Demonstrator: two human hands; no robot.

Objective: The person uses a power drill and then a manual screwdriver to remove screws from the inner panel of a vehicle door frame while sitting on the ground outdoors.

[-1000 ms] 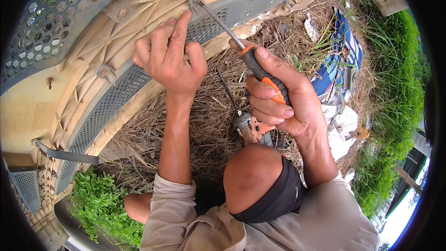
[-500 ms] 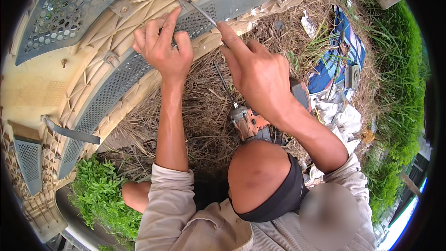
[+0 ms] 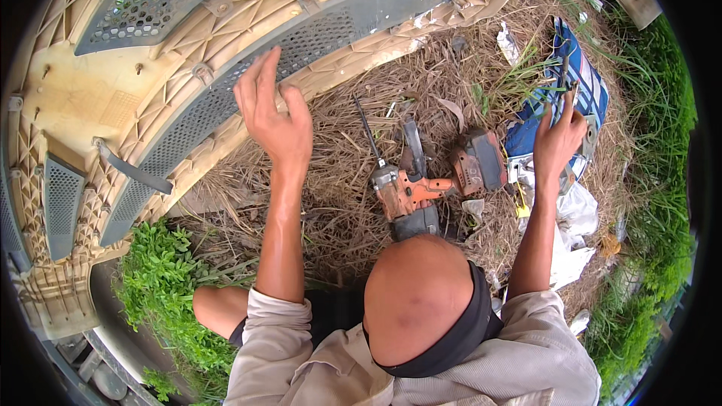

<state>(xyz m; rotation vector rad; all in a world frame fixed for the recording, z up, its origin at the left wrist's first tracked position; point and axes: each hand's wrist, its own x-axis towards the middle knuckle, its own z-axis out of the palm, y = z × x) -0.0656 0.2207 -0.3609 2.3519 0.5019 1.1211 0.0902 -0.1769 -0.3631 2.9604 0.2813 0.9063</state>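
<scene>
My left hand (image 3: 277, 116) hovers by the lower grey mesh grille (image 3: 331, 26) with its fingers spread, holding nothing. This grille is set in a large tan plastic panel with a ribbed back (image 3: 75, 79), like a vehicle bumper cover. Out to the right, my right hand (image 3: 558, 139) is over a blue and white bag (image 3: 594, 79). Its fingers are closed around what looks like a slim metal rod (image 3: 565, 68), partly hidden by them. An orange and grey cordless power tool with a long bit (image 3: 414, 194) lies on dry straw between my arms.
My bent knee (image 3: 421, 301) rises at the lower middle. White plastic bags (image 3: 577, 214) and scraps lie on the right. Green grass (image 3: 654, 143) borders that side, and a leafy plant (image 3: 162, 278) grows at lower left. A curved grey strip (image 3: 131, 169) juts from the panel.
My right hand has moved from the panel's clip to the blue and white bag, taking the rod off the clip. My left hand's curled fingers have loosened. The view has shifted slightly.
</scene>
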